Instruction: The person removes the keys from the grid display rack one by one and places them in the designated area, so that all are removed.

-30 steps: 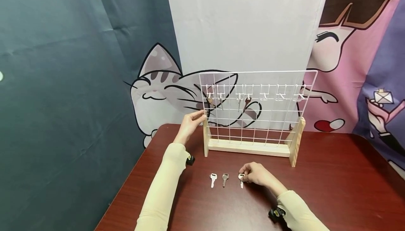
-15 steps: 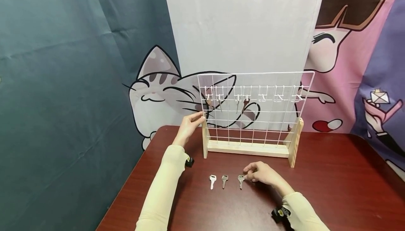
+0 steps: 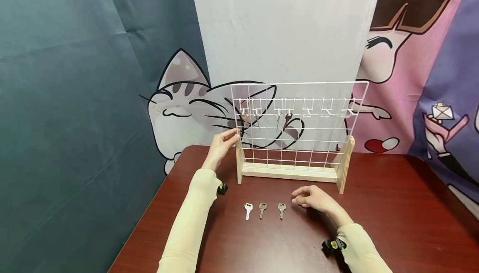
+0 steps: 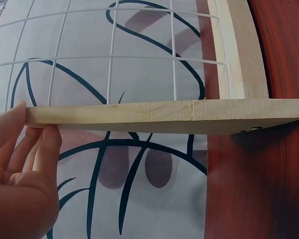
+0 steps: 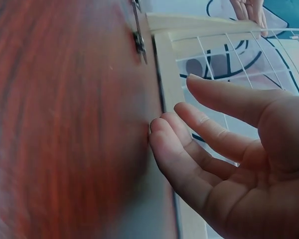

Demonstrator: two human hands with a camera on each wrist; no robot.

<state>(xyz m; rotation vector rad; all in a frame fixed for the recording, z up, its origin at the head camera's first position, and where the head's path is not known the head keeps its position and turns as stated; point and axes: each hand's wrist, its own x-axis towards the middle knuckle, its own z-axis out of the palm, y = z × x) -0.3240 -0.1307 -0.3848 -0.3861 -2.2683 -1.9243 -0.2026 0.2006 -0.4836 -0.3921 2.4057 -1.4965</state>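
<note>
My left hand [image 3: 220, 147] pinches the top end of the rack's left wooden upright [image 4: 164, 112], thumb on one face and fingers on the other. My right hand [image 3: 314, 200] hovers just right of the keys, fingers loosely bent and holding nothing. Three keys lie in a row on the table: a bright silver key [image 3: 248, 210], a darker key [image 3: 262, 210] and a right-hand key [image 3: 282, 210] nearest my right fingers. Several keys hang on the left hooks of the white wire grid, including a brown key [image 3: 287, 119].
The rack's pale wooden base [image 3: 288, 171] stands toward the back of the dark red table [image 3: 232, 248]. White hooks [image 3: 327, 111] without keys line the grid's right half. A cartoon-printed curtain [image 3: 284, 23] hangs behind.
My right hand has let go of the right-hand key and drawn back to the right, leaving it lying on the table. My left hand stays on the upright.
</note>
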